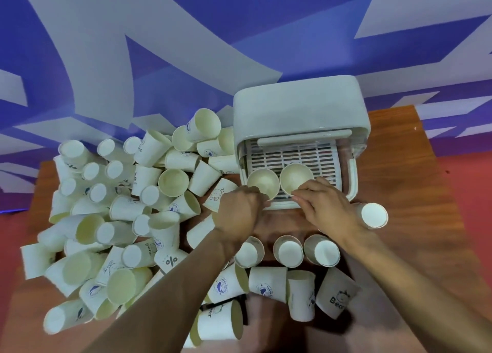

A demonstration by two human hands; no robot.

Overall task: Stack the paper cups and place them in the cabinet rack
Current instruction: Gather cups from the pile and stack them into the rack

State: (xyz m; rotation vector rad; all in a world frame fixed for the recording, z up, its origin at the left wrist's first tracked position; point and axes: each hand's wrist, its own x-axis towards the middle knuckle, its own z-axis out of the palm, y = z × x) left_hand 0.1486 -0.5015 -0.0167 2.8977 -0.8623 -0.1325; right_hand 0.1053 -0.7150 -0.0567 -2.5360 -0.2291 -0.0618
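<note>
Both hands are at the open front of the cabinet rack (300, 113), apart from each other and each busy with its own paper cup. The left hand (239, 209) is curled tight at the near rim of the left cup (263, 182), and the right hand (330, 206) pinches the near rim of the right cup (296, 178). Both cups stand mouth-up on the slatted tray (292, 155) just beyond the fingertips, their rims touching or nearly so. Whether each is a single cup or a nested stack cannot be told from above. The main risk, as I judge it, is tipping: the grip is only on the near rim, so a push further in could rock a cup over on the slats or knock it into its neighbour. Squeezing the thin rim too hard could also crumple it. Drawing the arms back carries its own hazard, since three upturned cups (288, 251) sit on the counter (399, 259) right under the wrists, and another upturned cup (374, 215) sits just outside the right hand. The loose pile (119, 219) outside the left hand is heaped high enough to slide if the forearm brushes it.
</note>
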